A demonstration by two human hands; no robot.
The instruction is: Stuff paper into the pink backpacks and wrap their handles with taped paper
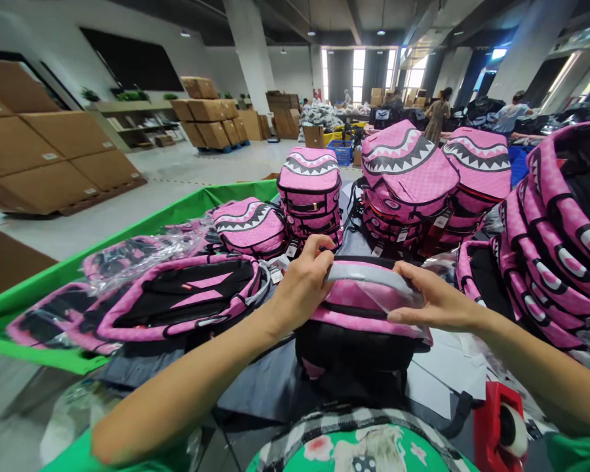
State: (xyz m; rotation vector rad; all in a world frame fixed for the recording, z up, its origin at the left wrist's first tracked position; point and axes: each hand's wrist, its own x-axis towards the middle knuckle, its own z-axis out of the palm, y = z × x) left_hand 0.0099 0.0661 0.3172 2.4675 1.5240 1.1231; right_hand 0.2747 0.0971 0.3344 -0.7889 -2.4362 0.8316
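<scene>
The fingers of the left hand are bent and closed on one end of a pale grey band that curves across the top of a pink and black backpack. The thumb and forefinger of the right hand stand apart at the band's other end, in contact with the backpack; how firmly they press cannot be told. The backpack lies directly in front of the person's green top, at the near side of the counter. To its right are white sheets and a red tape dispenser with a pale roll. Beyond the hands stand pink backpacks printed with a black-and-white band of jagged teeth; white hang tags are attached, their print too small to read. To the left, a backpack with a black panel bears a small red label, illegible, beside others in clear plastic within a green-edged bin. To the right rises a pile of pink backpacks. In the background are brown cartons with small white labels, likewise unreadable, and two people at the right, one in a patterned dress.
</scene>
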